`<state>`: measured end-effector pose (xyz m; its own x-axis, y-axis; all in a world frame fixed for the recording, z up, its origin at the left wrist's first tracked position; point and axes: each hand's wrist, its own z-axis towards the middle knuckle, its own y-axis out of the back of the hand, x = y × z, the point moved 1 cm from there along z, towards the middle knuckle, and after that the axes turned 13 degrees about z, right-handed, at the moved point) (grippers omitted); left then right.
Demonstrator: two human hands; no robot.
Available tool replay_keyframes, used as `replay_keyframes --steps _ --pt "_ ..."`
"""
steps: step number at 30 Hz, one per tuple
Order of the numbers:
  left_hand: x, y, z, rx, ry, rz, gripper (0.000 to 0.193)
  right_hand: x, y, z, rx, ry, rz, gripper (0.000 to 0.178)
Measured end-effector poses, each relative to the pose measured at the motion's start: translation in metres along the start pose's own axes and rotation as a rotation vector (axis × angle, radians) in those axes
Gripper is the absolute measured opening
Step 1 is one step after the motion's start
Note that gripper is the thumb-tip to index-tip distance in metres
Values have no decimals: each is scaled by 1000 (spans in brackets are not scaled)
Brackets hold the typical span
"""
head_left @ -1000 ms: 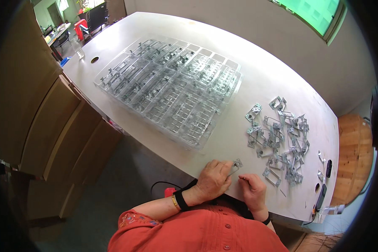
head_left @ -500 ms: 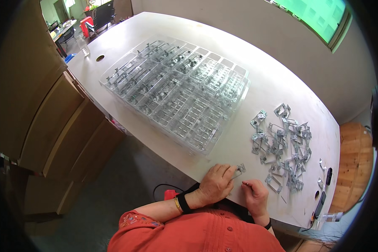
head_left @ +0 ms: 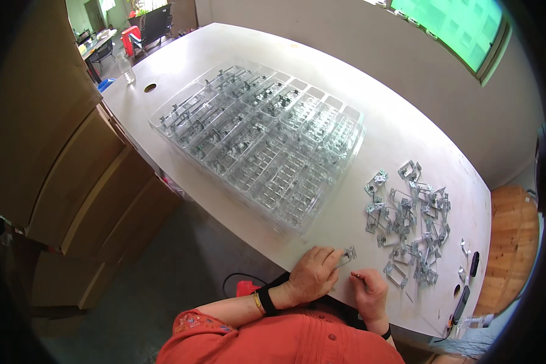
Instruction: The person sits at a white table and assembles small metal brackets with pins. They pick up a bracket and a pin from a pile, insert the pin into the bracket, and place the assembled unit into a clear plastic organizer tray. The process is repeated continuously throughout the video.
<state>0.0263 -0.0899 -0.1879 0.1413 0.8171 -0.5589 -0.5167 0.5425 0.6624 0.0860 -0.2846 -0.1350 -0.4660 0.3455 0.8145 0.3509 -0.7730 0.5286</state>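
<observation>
Lower in view than in the earlier frame are the worktop [head_left: 400, 112], the left grip [head_left: 312, 276] and the right grip [head_left: 370, 294], a joint shift that suggests head motion; the grips show no clear change relative to each other. Left grip: thumb and fingers pinch a metal bracket [head_left: 349, 252], whose end projects to the right, ahead of the right grip. Right grip: thumb and finger are pressed together, apparently on a small dark-tipped piece [head_left: 358, 276], too small to identify. Caution: should the left grip loosen, the bracket could twist or slip over the near edge, which runs just beneath that grip. Should the right grip slacken, the small piece could drop and roll toward the thin rod [head_left: 410, 298] just right of that grip. Reaching too far right could snag the bracket pile [head_left: 428, 278], where tangled frames may drag one another. A careless sweep ahead and left of the left grip could jog the clear compartment tray [head_left: 258, 209] and mix its parts.
</observation>
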Motion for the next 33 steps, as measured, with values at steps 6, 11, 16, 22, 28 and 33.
replay_keyframes --steps 6,11,16,22,28,33 --pt "1 2 2 -3 -8 -5 58 -1 -1 0 -1 -1 -6 13" --pt "1 2 1 0 -2 -18 58 2 -1 1 10 8 -26 14" --pt "1 2 1 3 3 -36 58 4 -2 1 10 -5 -20 14" --pt "2 0 1 3 2 -30 59 3 -2 0 8 -19 -7 14" --pt "2 0 0 1 4 -23 57 1 -2 -1 8 -26 3 13" --pt "2 2 2 5 4 -24 56 -1 -2 -1 -3 -15 2 15"
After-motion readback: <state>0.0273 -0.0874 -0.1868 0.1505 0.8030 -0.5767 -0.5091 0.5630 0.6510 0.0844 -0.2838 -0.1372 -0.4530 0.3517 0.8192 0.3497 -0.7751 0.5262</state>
